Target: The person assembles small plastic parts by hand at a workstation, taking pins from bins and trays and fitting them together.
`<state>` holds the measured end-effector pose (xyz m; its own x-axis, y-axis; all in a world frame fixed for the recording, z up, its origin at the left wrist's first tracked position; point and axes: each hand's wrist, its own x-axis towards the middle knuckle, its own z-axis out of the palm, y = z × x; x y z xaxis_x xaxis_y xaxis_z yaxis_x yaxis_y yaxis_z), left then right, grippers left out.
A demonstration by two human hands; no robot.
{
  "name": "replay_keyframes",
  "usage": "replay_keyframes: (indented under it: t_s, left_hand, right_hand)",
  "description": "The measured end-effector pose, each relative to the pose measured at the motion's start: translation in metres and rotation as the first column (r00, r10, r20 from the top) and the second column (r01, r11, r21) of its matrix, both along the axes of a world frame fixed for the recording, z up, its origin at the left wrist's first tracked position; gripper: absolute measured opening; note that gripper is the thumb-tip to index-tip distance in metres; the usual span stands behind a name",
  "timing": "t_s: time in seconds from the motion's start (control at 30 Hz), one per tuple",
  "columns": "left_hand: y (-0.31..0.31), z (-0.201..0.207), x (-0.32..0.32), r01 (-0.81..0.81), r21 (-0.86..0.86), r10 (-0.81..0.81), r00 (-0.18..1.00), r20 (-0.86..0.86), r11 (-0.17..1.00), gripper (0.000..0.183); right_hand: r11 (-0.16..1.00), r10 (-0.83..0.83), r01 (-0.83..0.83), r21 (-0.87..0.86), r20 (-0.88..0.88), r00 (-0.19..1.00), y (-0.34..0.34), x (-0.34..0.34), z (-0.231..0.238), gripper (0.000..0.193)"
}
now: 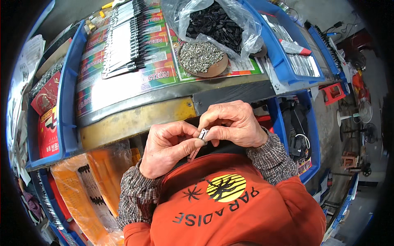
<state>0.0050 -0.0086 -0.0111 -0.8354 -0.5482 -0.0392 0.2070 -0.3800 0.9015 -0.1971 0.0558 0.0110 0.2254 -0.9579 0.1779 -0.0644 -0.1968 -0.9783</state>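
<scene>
In front of my chest, both hands meet over a small, slim silver metal piece [202, 133] with a rounded end. Thumb and fingers of my left hand [163, 148] pinch its lower part. My right hand [233, 123] pinches the same piece near its upper end, fingertips almost touching the left ones. Its exact kind is too small and too covered to tell. Beyond my hands, a brown round dish [216, 69] carries a heap of tiny silver metal parts [198, 55]. Behind it, a clear plastic bag [251, 36] lies open around many small black pieces [214, 27].
Overlapping silver strips with black ends [120, 45] lie in a row on the colourful printed table cover [156, 80]. Blue trays stand left [69, 102] and right [283, 61], the right one holding more strips. Below the worktop are an orange plastic-wrapped pack [65, 188] and a blue bin [315, 158].
</scene>
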Motion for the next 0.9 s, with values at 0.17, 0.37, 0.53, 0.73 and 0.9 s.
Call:
replay_keyframes:
  t_s: [0.17,0.37,0.53,0.73,0.9]
  left_hand:
    - [0.006,0.008,-0.015,-0.278,-0.411,0.314,0.949,0.021,0.868,0.01]
    - [0.009,-0.004,-0.025,-0.376,-0.711,0.513,0.858,-0.025,0.595,0.018]
    - [0.01,-0.003,-0.029,-0.376,-0.732,0.553,0.833,0.0,0.568,0.016]
    - [0.006,0.0,-0.033,-0.387,-0.799,0.587,0.808,-0.053,0.46,0.016]
    - [-0.002,0.002,-0.03,-0.343,-0.87,0.589,0.805,-0.077,0.354,0.016]
  right_hand:
    - [0.992,-0.122,0.127,-0.021,0.149,0.981,-0.003,0.0,-0.005,0.011]
    - [0.97,-0.218,0.236,-0.054,0.222,0.95,-0.009,0.004,-0.014,0.013]
    - [0.962,-0.263,0.272,-0.015,0.214,0.941,-0.01,0.006,-0.016,0.014]
    - [0.962,-0.264,0.271,-0.022,0.165,0.95,-0.014,0.001,-0.012,0.013]
    - [0.959,-0.282,0.276,-0.061,-0.114,0.953,-0.029,-0.033,0.014,0.01]
